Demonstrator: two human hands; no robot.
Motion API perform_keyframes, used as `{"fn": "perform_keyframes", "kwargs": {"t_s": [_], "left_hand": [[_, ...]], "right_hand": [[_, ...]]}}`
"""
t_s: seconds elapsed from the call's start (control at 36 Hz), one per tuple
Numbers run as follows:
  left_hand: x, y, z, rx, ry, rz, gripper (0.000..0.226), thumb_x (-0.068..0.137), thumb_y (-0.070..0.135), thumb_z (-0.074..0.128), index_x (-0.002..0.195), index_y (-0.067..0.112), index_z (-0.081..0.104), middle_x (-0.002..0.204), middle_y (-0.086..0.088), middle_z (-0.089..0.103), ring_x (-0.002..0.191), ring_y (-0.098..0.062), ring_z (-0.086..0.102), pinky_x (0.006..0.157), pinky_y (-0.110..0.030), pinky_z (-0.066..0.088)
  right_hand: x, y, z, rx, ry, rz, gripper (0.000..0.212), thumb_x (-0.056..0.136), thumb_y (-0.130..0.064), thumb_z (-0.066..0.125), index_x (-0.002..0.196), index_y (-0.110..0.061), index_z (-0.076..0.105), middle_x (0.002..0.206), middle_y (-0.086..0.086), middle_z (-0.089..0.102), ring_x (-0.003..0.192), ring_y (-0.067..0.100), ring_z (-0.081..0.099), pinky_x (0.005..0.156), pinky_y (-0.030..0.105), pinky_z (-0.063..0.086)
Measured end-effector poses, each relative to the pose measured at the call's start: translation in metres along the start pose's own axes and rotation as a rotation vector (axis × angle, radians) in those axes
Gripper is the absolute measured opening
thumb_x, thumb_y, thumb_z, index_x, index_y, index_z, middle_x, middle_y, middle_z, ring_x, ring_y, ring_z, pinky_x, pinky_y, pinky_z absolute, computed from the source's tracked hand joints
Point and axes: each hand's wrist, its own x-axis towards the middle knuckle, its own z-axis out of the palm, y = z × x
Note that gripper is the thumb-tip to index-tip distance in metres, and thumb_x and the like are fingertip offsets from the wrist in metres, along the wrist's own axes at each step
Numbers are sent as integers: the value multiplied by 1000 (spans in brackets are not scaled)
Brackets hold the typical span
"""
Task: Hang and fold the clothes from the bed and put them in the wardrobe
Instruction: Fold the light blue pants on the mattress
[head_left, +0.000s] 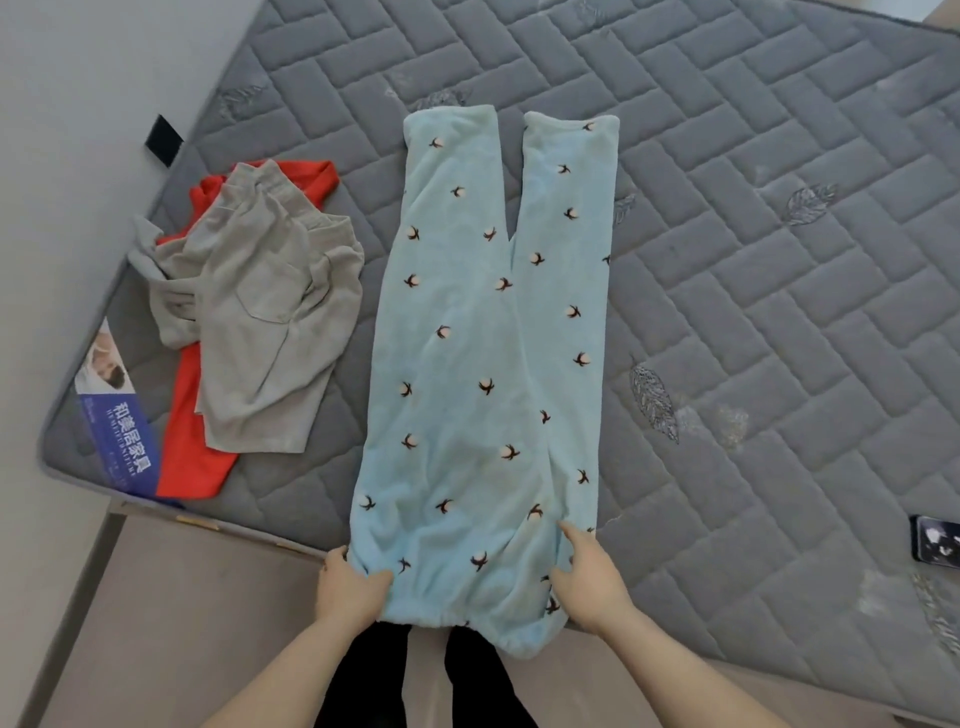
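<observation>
Light blue fleece pyjama trousers (483, 364) with small dark flower prints lie flat on the grey quilted mattress (753, 260), legs pointing away from me and waistband hanging over the near edge. My left hand (353, 582) pinches the waistband's left corner. My right hand (587, 577) grips the right side of the waist, thumb on top of the fabric. To the left lies a crumpled grey garment (260, 322) on top of an orange-red garment (192, 447).
A blue and white label (111, 415) is on the mattress's left corner. A dark phone (937, 545) lies at the right edge of the mattress. A white wall (62, 156) runs along the left, with a black patch (163, 139). Brown floor (182, 623) is below.
</observation>
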Motion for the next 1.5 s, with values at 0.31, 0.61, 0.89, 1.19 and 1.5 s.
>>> {"fn": "perform_keyframes", "kwargs": {"t_s": [0.31, 0.61, 0.89, 1.19, 1.5], "left_hand": [[37, -17, -5, -190, -72, 41, 32, 76, 25, 75, 106, 16, 67, 101, -2, 72, 92, -20, 67, 73, -36, 50], [35, -28, -9, -65, -82, 171, 28, 90, 7, 61, 106, 30, 64, 99, 9, 72, 96, -12, 67, 76, -28, 49], [32, -11, -4, 13, -18, 313, 11, 87, 11, 68, 86, 13, 58, 88, -5, 65, 83, -22, 62, 70, -31, 48], [-42, 55, 35, 24, -88, 841, 31, 89, 7, 65, 113, 26, 64, 108, 19, 56, 98, -4, 62, 83, -14, 47], [-71, 90, 142, 548, -439, 1016, 50, 97, 27, 52, 146, 26, 45, 135, 11, 39, 107, -26, 60, 97, -39, 47]], "right_hand": [[80, -25, 30, 70, 97, 23, 80, 98, -27, 59, 162, -23, 10, 159, 2, 26, 142, 23, 37, 104, 34, 40], [89, -68, 71, 123, 183, -239, 37, 97, -16, 56, 132, -29, 57, 109, -8, 60, 99, 8, 58, 89, 29, 52], [78, -74, 75, 39, -72, -206, 55, 98, -15, 51, 152, -19, 40, 154, -2, 41, 143, 16, 36, 116, 27, 31], [47, -15, 27, 760, 190, 234, 34, 94, -1, 52, 119, -23, 61, 117, -8, 62, 102, 13, 63, 92, 39, 56], [51, 62, -6, 916, 210, 404, 42, 92, 11, 36, 111, -9, 67, 108, 11, 70, 93, 29, 67, 63, 31, 52]]}}
